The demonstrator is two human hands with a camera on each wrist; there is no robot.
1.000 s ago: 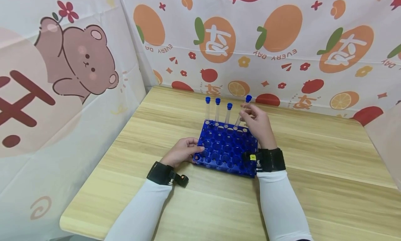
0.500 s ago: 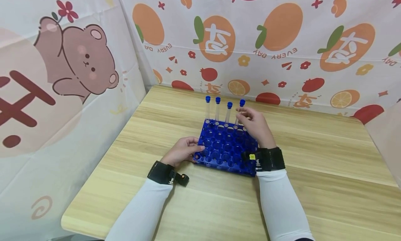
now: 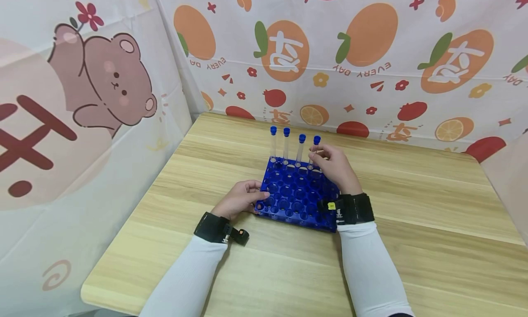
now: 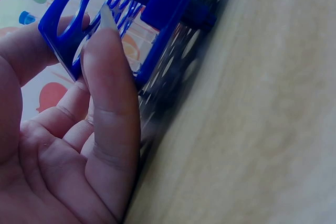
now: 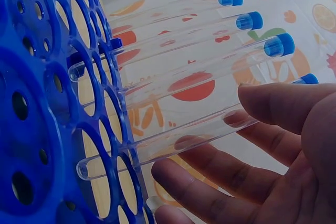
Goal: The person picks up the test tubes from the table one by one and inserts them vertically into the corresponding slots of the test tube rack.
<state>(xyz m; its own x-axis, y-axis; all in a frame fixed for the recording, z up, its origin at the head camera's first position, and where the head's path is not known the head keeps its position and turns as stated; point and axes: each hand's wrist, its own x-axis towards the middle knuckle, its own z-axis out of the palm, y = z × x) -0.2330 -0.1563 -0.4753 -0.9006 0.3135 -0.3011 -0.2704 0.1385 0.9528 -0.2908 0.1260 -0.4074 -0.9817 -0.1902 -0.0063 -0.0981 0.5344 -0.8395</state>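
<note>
A blue test tube rack (image 3: 290, 211) with rows of round holes stands on the table. My left hand (image 3: 243, 199) grips its left side, thumb on the near left corner; in the left wrist view, the thumb (image 4: 110, 93) lies against the blue frame. My right hand (image 3: 336, 166) pinches a clear test tube (image 5: 157, 148) with a blue cap. That tube stands in the back row, its rounded lower end inside a hole. Three similar capped tubes, the nearest of them a test tube (image 3: 300, 152), stand upright to its left.
The rack rests on a light wooden table (image 3: 420, 216). Behind it hangs a fruit-patterned cloth (image 3: 243, 42), and a bear-printed cloth (image 3: 115, 79) hangs at the left. Each wrist wears a black strap (image 3: 360, 209) with a small camera.
The tube in my right hand has gone from tilted right to nearly upright and sunk lower into the rack. My right hand shifted slightly left and down with it; my left hand stayed put.
</note>
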